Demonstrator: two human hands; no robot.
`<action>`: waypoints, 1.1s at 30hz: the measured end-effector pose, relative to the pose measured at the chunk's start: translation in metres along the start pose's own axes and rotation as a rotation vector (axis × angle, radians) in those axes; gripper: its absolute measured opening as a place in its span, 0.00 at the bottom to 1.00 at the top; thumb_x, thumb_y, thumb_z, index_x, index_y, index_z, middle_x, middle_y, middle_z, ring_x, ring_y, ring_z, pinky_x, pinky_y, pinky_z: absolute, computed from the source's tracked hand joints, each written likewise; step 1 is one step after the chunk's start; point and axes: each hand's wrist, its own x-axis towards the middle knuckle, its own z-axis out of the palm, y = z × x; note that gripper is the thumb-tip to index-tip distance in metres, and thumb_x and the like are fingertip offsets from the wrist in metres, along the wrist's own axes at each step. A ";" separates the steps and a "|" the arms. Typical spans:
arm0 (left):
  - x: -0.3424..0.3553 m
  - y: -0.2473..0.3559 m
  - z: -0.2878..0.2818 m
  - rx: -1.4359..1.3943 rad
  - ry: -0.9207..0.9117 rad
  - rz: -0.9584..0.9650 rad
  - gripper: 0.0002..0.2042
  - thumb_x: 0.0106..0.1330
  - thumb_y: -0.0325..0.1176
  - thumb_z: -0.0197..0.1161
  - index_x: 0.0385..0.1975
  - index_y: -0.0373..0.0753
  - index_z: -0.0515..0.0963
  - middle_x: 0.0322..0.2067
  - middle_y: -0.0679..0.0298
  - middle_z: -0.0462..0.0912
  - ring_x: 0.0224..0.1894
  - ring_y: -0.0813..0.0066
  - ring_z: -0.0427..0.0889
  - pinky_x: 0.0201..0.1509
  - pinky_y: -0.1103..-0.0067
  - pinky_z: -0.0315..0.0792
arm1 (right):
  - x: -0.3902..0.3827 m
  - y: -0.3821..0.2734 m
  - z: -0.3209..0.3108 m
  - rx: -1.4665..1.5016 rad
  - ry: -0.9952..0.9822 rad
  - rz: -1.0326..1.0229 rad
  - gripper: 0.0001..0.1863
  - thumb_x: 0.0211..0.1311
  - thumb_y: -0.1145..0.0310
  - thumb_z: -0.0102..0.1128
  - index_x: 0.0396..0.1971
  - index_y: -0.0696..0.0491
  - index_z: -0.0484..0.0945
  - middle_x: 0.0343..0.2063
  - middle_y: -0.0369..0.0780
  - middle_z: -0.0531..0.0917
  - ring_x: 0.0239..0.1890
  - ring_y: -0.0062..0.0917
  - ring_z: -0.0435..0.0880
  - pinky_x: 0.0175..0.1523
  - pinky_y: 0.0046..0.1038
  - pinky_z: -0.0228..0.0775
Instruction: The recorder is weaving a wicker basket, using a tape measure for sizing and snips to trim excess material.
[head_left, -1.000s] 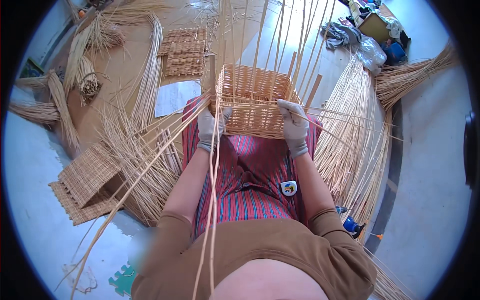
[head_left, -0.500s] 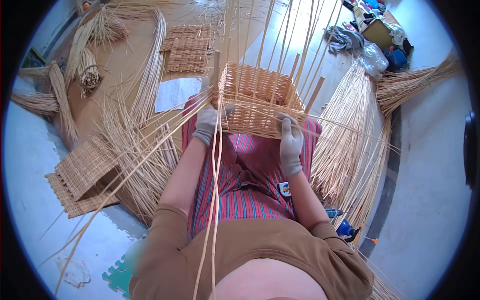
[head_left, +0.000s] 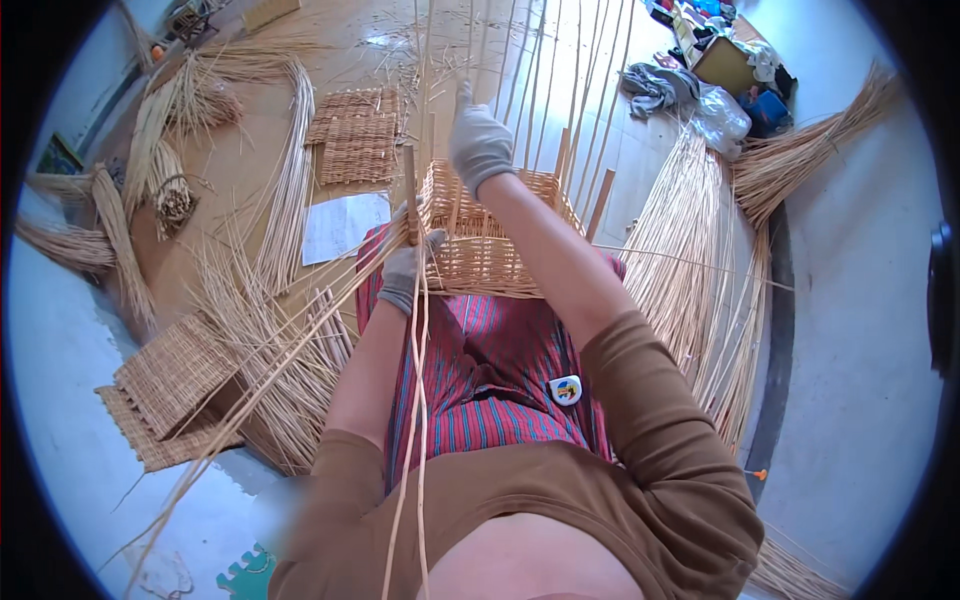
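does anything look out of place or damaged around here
The upper right looks untidy: a grey cloth lies crumpled beside a clear plastic bag, while the reeds nearby are bundled. The basket shows no obvious damage, though the right forearm hides part of it.

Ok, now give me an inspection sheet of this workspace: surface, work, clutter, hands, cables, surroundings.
Surface: striped cloth over the lap, below the basket.
Work: basket unfinished, upright sticks standing above its walls.
Clutter: straw bundles on both sides; woven mats and white paper toward the left.
Hands: gloved left hand grips the basket's left corner; gloved right hand is above the basket, its grip unclear.
Cables: nothing seen.
Surroundings: grey cloth and plastic bag, upper right.
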 end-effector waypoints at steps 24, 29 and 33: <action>-0.015 0.058 0.098 0.996 -0.227 -0.216 0.17 0.74 0.52 0.56 0.49 0.46 0.76 0.39 0.49 0.85 0.44 0.43 0.83 0.46 0.55 0.73 | -0.144 0.124 0.009 0.641 0.427 -0.018 0.23 0.67 0.78 0.59 0.62 0.51 0.73 0.51 0.43 0.85 0.48 0.30 0.87 0.47 0.30 0.80; -0.011 0.055 0.093 0.814 -0.175 -0.174 0.23 0.74 0.56 0.54 0.39 0.39 0.78 0.31 0.49 0.83 0.37 0.44 0.82 0.40 0.60 0.73 | -0.073 0.118 -0.017 0.397 0.593 -0.359 0.27 0.67 0.78 0.53 0.67 0.58 0.65 0.52 0.44 0.81 0.39 0.30 0.84 0.45 0.29 0.78; -0.021 0.065 0.096 0.546 -0.074 -0.363 0.10 0.70 0.39 0.66 0.41 0.41 0.78 0.24 0.64 0.82 0.32 0.72 0.85 0.35 0.74 0.75 | -0.172 0.208 -0.011 1.276 0.429 0.500 0.16 0.75 0.74 0.51 0.59 0.55 0.66 0.31 0.36 0.80 0.33 0.25 0.85 0.32 0.25 0.78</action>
